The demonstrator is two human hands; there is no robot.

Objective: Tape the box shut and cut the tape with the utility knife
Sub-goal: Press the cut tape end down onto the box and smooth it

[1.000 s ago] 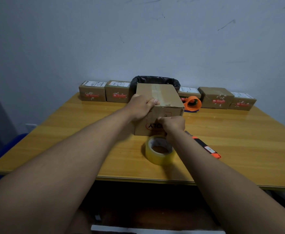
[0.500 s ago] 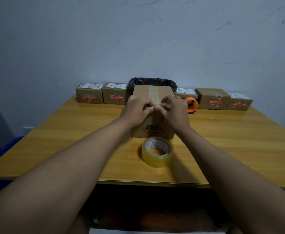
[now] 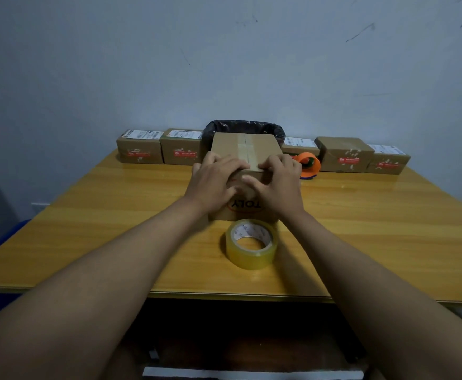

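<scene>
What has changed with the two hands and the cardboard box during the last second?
The right hand rose from the brown cardboard box's lower front to its top front edge, opposite the left hand; both now press there. The box turned square to the camera. The clear tape roll stayed on the wooden table.

Bare table lies open to either side of the cardboard box, while the tape roll sits just before it, a black-lined bin crowds touching-close behind, and small parcels with an orange tape dispenser line the far edge.
</scene>
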